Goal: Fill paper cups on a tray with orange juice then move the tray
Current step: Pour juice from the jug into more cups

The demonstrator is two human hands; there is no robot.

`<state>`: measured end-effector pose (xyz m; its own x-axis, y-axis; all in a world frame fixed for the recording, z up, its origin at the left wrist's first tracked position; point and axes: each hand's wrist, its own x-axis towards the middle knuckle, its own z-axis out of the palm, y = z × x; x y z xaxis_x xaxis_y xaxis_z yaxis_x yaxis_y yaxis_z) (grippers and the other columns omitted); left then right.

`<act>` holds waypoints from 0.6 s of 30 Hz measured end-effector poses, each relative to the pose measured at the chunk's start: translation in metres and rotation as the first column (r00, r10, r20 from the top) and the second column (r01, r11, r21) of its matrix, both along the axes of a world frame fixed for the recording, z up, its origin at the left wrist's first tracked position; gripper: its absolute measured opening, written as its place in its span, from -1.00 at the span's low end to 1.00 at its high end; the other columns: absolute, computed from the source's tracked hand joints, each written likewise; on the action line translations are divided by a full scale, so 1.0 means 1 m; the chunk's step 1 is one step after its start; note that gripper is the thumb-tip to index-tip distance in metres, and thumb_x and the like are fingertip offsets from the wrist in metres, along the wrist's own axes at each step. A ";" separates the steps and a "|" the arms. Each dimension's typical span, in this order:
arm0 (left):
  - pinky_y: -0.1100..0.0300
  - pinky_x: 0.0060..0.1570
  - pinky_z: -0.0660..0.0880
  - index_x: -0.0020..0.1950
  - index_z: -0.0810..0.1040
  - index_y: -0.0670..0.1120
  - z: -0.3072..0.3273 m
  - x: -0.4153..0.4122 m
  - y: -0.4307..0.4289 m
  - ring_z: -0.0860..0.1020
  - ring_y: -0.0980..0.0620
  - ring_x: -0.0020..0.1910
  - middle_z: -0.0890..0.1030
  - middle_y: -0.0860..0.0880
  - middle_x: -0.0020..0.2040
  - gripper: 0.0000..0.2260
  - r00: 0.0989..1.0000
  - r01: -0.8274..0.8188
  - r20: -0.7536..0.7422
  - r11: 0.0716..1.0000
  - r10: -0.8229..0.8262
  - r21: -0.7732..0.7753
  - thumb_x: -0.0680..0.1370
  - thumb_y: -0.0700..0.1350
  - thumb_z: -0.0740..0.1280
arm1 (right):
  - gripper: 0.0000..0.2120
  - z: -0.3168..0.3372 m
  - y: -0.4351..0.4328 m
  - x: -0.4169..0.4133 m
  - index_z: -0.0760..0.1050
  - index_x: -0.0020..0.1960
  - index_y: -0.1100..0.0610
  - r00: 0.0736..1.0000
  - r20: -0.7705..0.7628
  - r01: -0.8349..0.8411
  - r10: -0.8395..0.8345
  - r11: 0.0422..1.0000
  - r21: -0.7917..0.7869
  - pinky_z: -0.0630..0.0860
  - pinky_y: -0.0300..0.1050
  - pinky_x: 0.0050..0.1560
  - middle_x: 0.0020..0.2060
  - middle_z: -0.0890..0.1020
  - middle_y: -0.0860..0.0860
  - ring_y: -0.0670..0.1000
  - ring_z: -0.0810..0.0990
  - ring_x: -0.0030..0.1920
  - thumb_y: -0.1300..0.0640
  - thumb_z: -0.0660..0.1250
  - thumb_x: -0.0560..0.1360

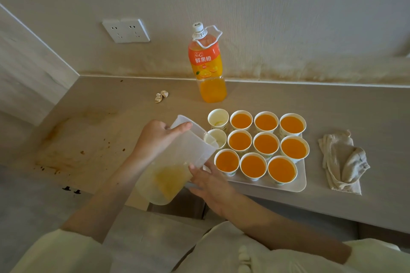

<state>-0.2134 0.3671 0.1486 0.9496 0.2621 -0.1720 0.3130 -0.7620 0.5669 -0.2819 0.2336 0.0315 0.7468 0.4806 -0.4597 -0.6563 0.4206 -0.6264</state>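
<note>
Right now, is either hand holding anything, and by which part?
The left hand grips the tilted pitcher near its rim, with the thumb along the top edge. The right hand touches the pitcher's side with straight fingers.

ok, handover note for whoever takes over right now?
Left hand: grips the translucent plastic pitcher near its rim. The pitcher is tilted, spout over the middle-row left paper cup.
Right hand: straight fingers support the pitcher's lower side.
Things: eleven cups on the white tray; capped orange juice bottle stands behind the tray.
Done: nine cups full.
Left: fill that cup and the back-left cup, both nearly empty. The pitcher holds little juice and likely needs a refill. Then move the tray.
</note>
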 end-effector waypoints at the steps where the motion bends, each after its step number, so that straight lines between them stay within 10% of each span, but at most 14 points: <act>1: 0.17 -0.40 0.10 -0.38 0.16 -0.06 0.000 0.003 -0.001 0.17 0.05 -0.45 0.15 0.02 -0.43 -0.42 1.000 0.015 -0.005 1.000 -0.015 0.015 0.34 0.32 0.41 | -0.21 0.001 0.001 0.001 0.27 0.42 -0.13 1.000 -0.011 -0.001 0.001 1.000 -0.008 0.37 0.19 0.37 0.34 0.48 -0.05 0.11 0.43 0.37 -0.11 0.54 0.28; 18: 0.16 -0.44 0.04 -0.45 0.08 -0.05 0.001 0.038 -0.016 0.10 0.06 -0.54 0.10 0.04 -0.50 -0.36 0.982 0.176 -0.104 0.968 -0.159 0.178 0.31 0.39 0.37 | -0.29 -0.002 0.005 0.012 0.27 0.45 -0.07 0.996 -0.090 0.037 -0.024 0.988 0.147 0.34 0.29 0.37 0.35 0.49 0.03 0.17 0.48 0.34 -0.12 0.46 0.38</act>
<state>-0.1753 0.3512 0.1498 0.9659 0.1359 -0.2205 0.2144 -0.8972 0.3860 -0.2696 0.2385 0.0295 0.7218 0.5264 -0.4494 -0.6917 0.5253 -0.4957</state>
